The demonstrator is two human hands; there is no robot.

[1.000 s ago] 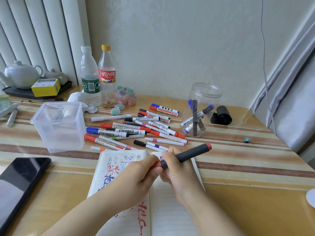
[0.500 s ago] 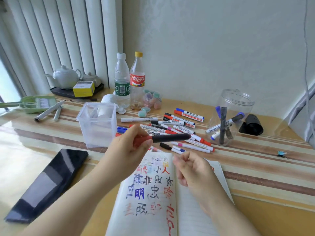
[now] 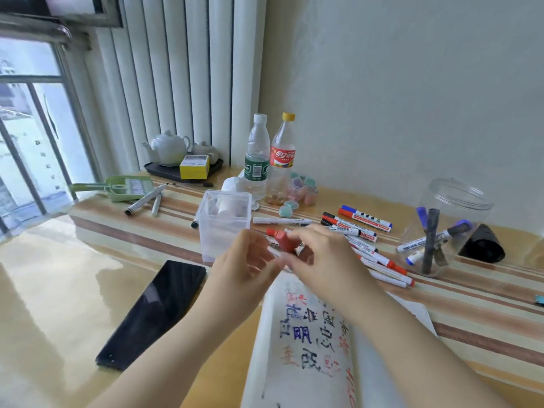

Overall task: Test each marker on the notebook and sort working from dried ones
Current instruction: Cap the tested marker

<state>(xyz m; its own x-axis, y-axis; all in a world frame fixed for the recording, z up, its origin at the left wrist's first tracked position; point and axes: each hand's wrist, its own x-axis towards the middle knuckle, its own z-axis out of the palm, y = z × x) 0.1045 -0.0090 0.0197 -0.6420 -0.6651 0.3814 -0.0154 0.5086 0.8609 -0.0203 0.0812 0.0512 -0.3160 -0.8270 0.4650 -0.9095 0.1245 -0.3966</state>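
Head view: a red cap (image 3: 284,241) sits pinched in the right hand (image 3: 319,262), just past the notebook's (image 3: 309,346) far edge. The left hand (image 3: 243,265) is nearest it, fingers loosely spread, holding nothing I can make out. Smooth plastic marker barrels (image 3: 379,262) lie right of the cap; its own marker is hidden.

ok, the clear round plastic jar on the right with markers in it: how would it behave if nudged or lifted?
The clear round plastic jar probably feels light: thin see-through walls and only a few markers inside. It looks wide and squat, so a nudge likely slides it on the glossy striped tabletop rather than tipping it. The leaning markers would likely shift and rattle.
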